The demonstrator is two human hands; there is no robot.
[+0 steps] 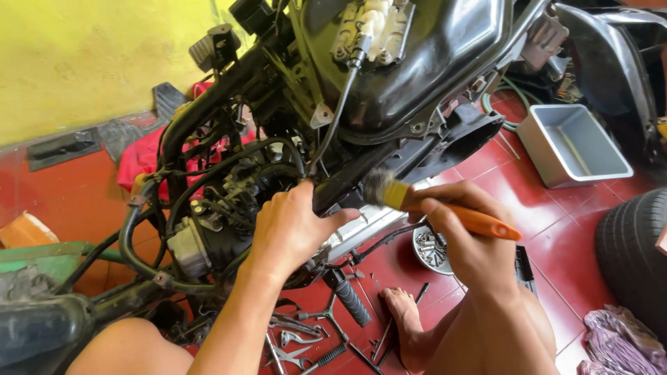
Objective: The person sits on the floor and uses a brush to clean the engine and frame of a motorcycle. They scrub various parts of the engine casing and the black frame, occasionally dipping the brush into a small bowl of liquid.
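My right hand (467, 236) grips a paintbrush (445, 208) with an orange handle and dark bristles; the bristles touch the black frame tube (351, 179) of a stripped motorcycle. My left hand (292, 226) rests on the same frame, fingers curled around the tube beside the engine (215, 222). A large black tank (431, 62) with a white fitting and a cable sits above the hands. My bare foot (403, 312) rests on the red tiles below.
Wrenches and pliers (299, 340) lie scattered on the red tiled floor. A round tin of bolts (429, 250) sits under my right hand. A grey plastic tray (573, 142) stands at the right, a tyre (636, 257) beyond it, a yellow wall at the left.
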